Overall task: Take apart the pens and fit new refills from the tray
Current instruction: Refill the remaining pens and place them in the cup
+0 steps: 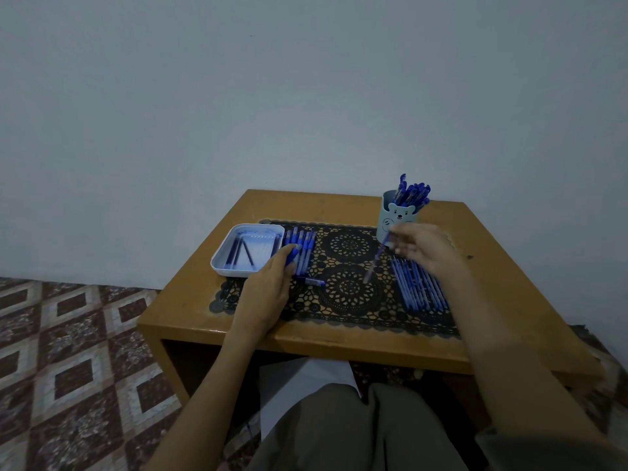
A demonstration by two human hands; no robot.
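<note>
pens (306, 248), five beside one tray (221, 263), left fingers (283, 261) gripping one blue pen (291, 258), right fingers (404, 248) pinching one refill (375, 263)

Right hand (424, 249) over mat (350, 294), pinching thin pen part (375, 260), tilted, lower end toward mat. Left hand (272, 283) on pen row (304, 246) just right of tray (221, 263); grip unclear. Few dark refills (238, 253) in tray. Second row (419, 283) at right. Bear cup (397, 219) of pens far right. Loose blue piece (311, 281) beside left hand.
</note>
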